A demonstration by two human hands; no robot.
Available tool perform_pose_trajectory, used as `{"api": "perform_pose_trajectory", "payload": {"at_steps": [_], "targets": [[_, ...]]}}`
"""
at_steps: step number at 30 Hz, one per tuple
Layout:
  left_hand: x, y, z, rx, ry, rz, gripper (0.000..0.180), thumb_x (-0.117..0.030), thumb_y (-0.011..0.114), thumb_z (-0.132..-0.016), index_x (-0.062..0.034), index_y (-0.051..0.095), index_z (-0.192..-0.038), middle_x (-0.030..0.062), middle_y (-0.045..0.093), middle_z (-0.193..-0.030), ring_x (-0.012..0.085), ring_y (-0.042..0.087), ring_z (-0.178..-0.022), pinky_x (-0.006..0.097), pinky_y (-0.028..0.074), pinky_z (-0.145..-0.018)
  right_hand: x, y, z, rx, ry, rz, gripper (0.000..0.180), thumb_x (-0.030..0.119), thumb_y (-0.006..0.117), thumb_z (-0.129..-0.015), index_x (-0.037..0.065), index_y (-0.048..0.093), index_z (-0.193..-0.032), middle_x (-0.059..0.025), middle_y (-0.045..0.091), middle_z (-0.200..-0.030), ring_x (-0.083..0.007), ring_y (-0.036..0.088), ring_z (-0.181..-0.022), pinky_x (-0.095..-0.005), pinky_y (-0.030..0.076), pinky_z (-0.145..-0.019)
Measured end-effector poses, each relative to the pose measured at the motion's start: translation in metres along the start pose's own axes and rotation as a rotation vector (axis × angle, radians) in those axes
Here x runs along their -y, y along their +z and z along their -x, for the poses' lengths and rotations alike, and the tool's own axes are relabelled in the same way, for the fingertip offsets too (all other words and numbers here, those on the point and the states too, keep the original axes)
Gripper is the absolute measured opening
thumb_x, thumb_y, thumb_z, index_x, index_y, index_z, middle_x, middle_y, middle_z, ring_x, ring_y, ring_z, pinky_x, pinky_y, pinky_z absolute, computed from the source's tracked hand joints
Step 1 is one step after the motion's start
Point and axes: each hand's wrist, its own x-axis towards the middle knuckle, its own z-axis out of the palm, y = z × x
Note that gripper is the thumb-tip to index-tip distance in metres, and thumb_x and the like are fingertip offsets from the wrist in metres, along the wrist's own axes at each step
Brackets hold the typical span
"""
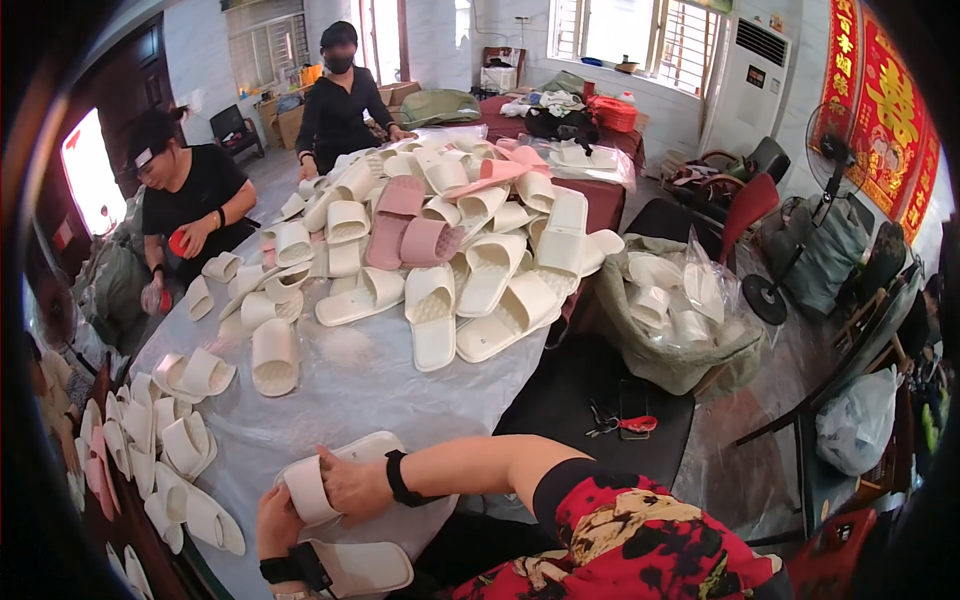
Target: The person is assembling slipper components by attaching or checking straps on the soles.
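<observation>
My right hand (350,485), with a black band on its wrist, reaches across from the right and grips the strap of a white slipper (312,488) lying on the plastic-covered table (350,390). My left hand (275,522), also wearing a black wrist strap, holds the same slipper from below at its near end. A second white slipper (362,566) lies just under my left wrist at the table's near edge.
A big pile of white slippers (470,270) and a few pink slippers (405,225) covers the table's middle and far end. Paired slippers (150,440) stand in rows at the left. Two people in black work at the far left and far end. A sack of slippers (670,320) and a black seat with keys (620,422) are at the right.
</observation>
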Motion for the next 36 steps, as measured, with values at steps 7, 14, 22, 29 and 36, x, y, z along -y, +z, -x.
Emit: {"api": "perform_pose_trajectory", "payload": {"at_steps": [7,14,22,29,36], "targets": [[0.012,-0.025,-0.008,0.033,-0.014,0.159,0.036,-0.024,0.041,-0.1,-0.0026,0.045,-0.129,0.0125,0.057,-0.122,0.0288,0.058,-0.11,0.052,0.049,-0.09,-0.003,-0.007,-0.005,0.046,-0.007,-0.003,0.053,0.039,0.068,-0.07,0.005,0.065,-0.111,-0.0148,0.06,-0.119,-0.0337,0.042,-0.126,-0.0669,0.008,-0.108],[0.008,-0.014,-0.007,0.052,-0.018,0.114,0.039,-0.022,0.034,-0.1,0.0008,0.043,-0.13,0.0172,0.053,-0.127,0.0324,0.054,-0.115,0.049,0.043,-0.099,-0.008,0.005,0.0,-0.18,-0.05,-0.056,0.052,0.039,0.068,-0.07,0.005,0.066,-0.108,-0.0142,0.061,-0.117,-0.0328,0.045,-0.123,-0.0669,0.005,-0.108],[0.011,-0.012,-0.006,0.108,-0.004,0.058,0.036,-0.021,0.04,-0.1,0.002,0.046,-0.127,0.0148,0.056,-0.124,0.0299,0.056,-0.112,0.047,0.045,-0.096,0.008,-0.01,0.003,-0.016,0.09,-0.123,0.051,0.038,0.067,-0.072,0.004,0.065,-0.11,-0.0167,0.061,-0.116,-0.0316,0.05,-0.119,-0.0673,0.004,-0.108],[0.016,-0.013,-0.004,0.062,-0.01,0.006,0.039,-0.023,0.039,-0.1,0.0031,0.047,-0.127,0.0159,0.055,-0.124,0.03,0.056,-0.111,0.046,0.044,-0.097,0.005,0.013,-0.001,0.011,0.107,-0.016,0.04,0.035,0.063,-0.076,0.005,0.068,-0.102,-0.0179,0.062,-0.113,-0.0312,0.047,-0.122,-0.0679,0.011,-0.106],[0.01,0.008,-0.005,0.028,0.059,-0.187,0.036,-0.022,0.047,-0.096,0.0038,0.056,-0.118,0.0112,0.063,-0.112,0.0223,0.061,-0.1,0.036,0.05,-0.087,-0.014,-0.005,0.019,-0.186,-0.035,-0.054,0.035,0.022,0.062,-0.074,0.003,0.061,-0.103,-0.0155,0.062,-0.107,-0.0319,0.057,-0.103,-0.0488,0.04,-0.092]]}}
